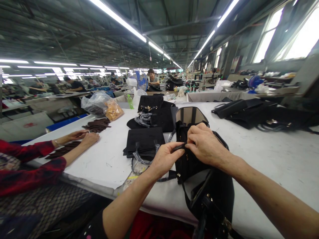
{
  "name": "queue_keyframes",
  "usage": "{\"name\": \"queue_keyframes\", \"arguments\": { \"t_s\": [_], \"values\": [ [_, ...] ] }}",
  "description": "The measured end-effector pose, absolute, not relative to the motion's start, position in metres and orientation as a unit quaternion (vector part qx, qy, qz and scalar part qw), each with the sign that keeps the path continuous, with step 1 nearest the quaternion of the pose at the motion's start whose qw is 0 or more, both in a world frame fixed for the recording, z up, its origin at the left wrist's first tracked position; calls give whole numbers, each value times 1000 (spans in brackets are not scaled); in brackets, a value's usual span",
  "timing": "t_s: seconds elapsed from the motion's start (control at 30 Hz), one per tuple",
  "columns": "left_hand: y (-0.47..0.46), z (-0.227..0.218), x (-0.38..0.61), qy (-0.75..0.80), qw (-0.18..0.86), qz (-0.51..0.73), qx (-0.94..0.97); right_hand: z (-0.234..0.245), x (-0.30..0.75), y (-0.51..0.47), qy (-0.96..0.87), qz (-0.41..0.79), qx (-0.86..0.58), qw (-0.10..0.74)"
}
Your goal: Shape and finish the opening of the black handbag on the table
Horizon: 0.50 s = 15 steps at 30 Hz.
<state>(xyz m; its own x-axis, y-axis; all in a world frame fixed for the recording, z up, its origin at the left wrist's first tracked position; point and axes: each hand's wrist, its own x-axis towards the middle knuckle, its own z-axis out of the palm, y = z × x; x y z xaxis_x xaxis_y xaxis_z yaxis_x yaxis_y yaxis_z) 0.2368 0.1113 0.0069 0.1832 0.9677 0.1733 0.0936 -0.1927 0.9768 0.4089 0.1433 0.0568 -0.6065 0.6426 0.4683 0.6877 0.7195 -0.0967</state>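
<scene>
In front of me a black handbag (pixel 219 196) lies at the table's near edge, its mouth spread and a beige panel (pixel 191 114) showing at the far side. My left hand (pixel 167 156) pinches a black edge of the bag between thumb and fingers. Close beside it, my right hand (pixel 205 144) is closed on the same edge, fingertips pressed together. Gold-coloured zip pulls and fittings show on the bag. What exactly lies under the right fingertips is hidden.
Black bags (pixel 146 141) with wrapped handles are stacked ahead; more black bags (pixel 251 113) lie at right. At left, a co-worker's hands (pixel 87 137) handle something small near dark brown pieces (pixel 97 125). A plastic bag (pixel 113 109) and green bottle (pixel 130 101) stand farther back.
</scene>
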Motion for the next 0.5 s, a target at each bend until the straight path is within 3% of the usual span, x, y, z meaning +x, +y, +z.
{"name": "queue_keyframes", "arguments": {
  "t_s": [0.27, 0.5],
  "values": [
    [113, 6, 239, 444, 455, 476, 608, 56, 406, 141, -893, -59, -378, 237],
    [118, 10, 243, 538, 274, 477, 639, 57, 424, 145, -883, -78, -405, 224]
  ]
}}
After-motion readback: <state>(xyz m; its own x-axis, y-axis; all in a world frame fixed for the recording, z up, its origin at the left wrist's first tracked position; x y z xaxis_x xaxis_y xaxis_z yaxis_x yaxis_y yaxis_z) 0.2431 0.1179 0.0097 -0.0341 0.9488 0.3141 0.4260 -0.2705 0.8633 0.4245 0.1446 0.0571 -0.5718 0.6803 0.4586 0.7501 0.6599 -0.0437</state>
